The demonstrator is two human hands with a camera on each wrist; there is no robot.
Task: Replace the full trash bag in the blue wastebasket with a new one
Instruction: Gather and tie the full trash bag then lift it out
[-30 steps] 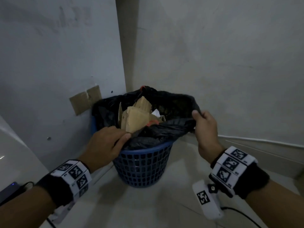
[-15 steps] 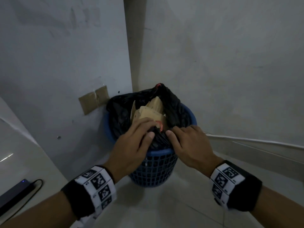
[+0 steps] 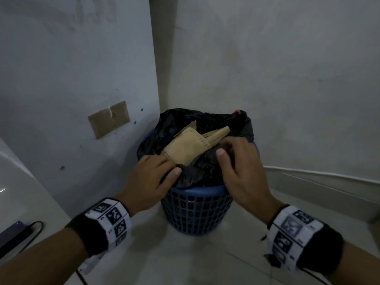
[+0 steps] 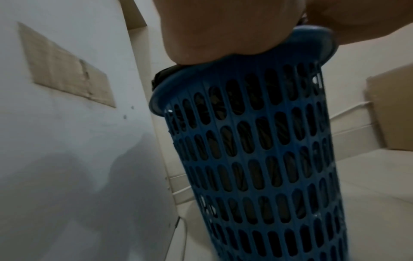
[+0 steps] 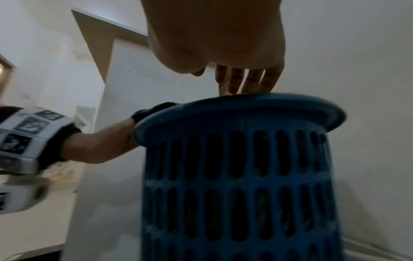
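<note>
A blue wastebasket [image 3: 195, 210] with slotted sides stands on a pale floor [image 3: 185, 260] in the corner of 2 grey walls. A full black trash bag [image 3: 193, 173] sits inside it, its loose top bunched above the rim, highest at 12 o'clock. Brown cardboard scraps [image 3: 191, 147] poke out of the bag's opening.

The left hand [image 3: 148, 182] lies on the bag at 9 o'clock of the rim, thumb on the black plastic and fingertips tucked under the cardboard; whether it grips anything cannot be told. The right hand [image 3: 240, 173] is over the bag at 3 o'clock, fingers curled down into the plastic, apparently pinching it. Both wrists wear black bands with square black-and-white markers.

A taped cardboard patch [image 3: 109, 119] is on the left wall at 10 o'clock of the basket. A dark device with a cable [image 3: 14, 235] lies at 8 o'clock.
</note>
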